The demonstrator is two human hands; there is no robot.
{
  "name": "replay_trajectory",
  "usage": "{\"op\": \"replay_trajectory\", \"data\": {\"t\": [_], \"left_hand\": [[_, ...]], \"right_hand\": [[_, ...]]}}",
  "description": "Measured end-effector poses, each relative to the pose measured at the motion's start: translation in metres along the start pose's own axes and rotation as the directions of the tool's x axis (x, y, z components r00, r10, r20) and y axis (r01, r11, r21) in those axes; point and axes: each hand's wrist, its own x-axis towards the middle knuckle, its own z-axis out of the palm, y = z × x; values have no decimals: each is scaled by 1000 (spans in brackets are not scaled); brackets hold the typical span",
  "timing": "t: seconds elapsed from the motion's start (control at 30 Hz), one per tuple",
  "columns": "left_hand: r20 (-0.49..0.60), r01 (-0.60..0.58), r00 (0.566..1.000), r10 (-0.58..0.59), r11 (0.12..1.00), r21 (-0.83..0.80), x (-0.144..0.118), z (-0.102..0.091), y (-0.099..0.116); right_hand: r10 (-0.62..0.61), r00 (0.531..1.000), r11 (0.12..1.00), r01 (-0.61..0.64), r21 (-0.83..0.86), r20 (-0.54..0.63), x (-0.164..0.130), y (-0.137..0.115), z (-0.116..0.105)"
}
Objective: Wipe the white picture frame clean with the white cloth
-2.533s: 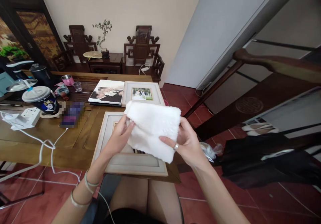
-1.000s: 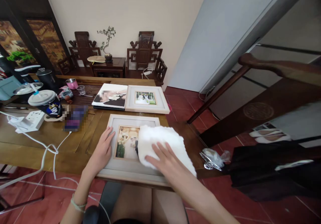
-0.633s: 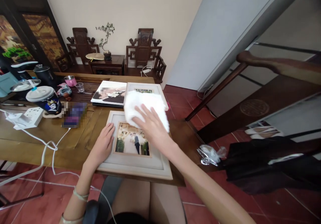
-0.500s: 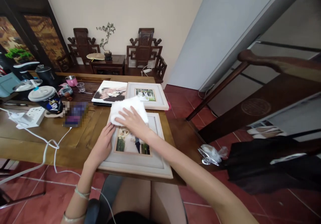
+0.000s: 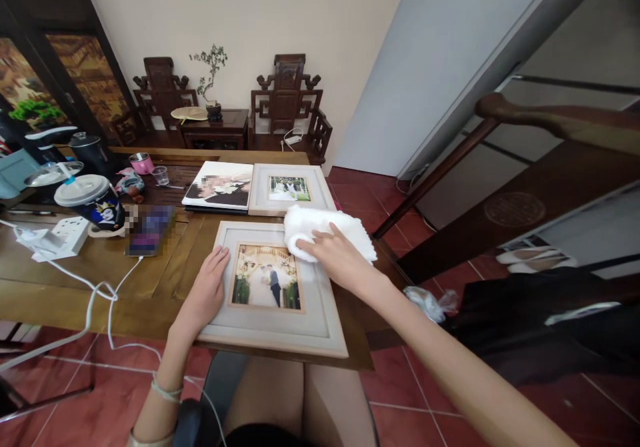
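A light wooden picture frame (image 5: 325, 330) with a wedding photo (image 5: 267, 279) lies face up at the table's near edge. Along its left side rests my left hand (image 5: 205, 290), fingers stretched out over the rim, holding nothing. My right hand (image 5: 337, 253) grips a white towel (image 5: 345, 223), pressing it on the frame's top right corner. Part of the towel hangs beyond the frame's right edge, and it hides that corner. Behind, a second framed photo (image 5: 320, 190) lies beside a photo album (image 5: 215, 197) with a picture on its cover.
On the left of the wooden table (image 5: 165, 283) are a lidded cup (image 5: 93, 200), a phone (image 5: 150, 230), a power strip (image 5: 65, 237) and white cables (image 5: 93, 300). A pink mug (image 5: 141, 163) stands farther back. A wooden chair (image 5: 515, 207) is at the right.
My right hand has moved right with the towel, from the frame's top left to its top right corner. The wedding photo is now uncovered. My left hand stays at the left edge.
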Motion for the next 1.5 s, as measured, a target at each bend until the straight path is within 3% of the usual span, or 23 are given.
{"op": "replay_trajectory", "data": {"t": [0.17, 0.37, 0.47, 0.63, 0.77, 0.83, 1.0, 1.1, 1.2, 1.37, 1.5], "left_hand": [[18, 29, 999, -30, 999, 45, 2, -2, 7], [27, 43, 999, -45, 995, 85, 8, -8, 12], [16, -15, 1000, 14, 999, 43, 9, -9, 8], [22, -37, 999, 37, 999, -23, 6, -6, 2], [-9, 17, 1000, -17, 999, -42, 4, -4, 3], [-23, 25, 999, -26, 999, -42, 3, -2, 3], [-34, 19, 999, -21, 999, -48, 4, -1, 0], [-44, 37, 998, -40, 997, -69, 5, 0, 0], [-56, 67, 996, -71, 995, -72, 6, -1, 2], [-49, 72, 996, -75, 995, -71, 7, -1, 4], [-34, 57, 998, -60, 996, -63, 6, 0, 2]], "right_hand": [[-68, 997, 997, 69, 37, -35, -38, -29, 5], [-161, 984, 966, 174, 193, -81, -92, -52, 2], [-110, 993, 966, 114, 234, -28, -81, -46, 2], [54, 995, 982, -37, 188, -87, -21, -17, 27], [33, 990, 993, -17, 114, -139, 0, -7, 35], [-15, 992, 995, 27, 92, -129, -13, -15, 32], [-118, 984, 981, 136, 139, -131, -84, -48, 26], [-167, 976, 966, 191, 174, -141, -110, -66, 23], [-188, 975, 957, 209, 202, -121, -102, -85, 13], [-332, 941, 892, 333, 306, -58, -52, -122, -8], [-377, 924, 869, 376, 322, -63, -43, -130, -8]]}}
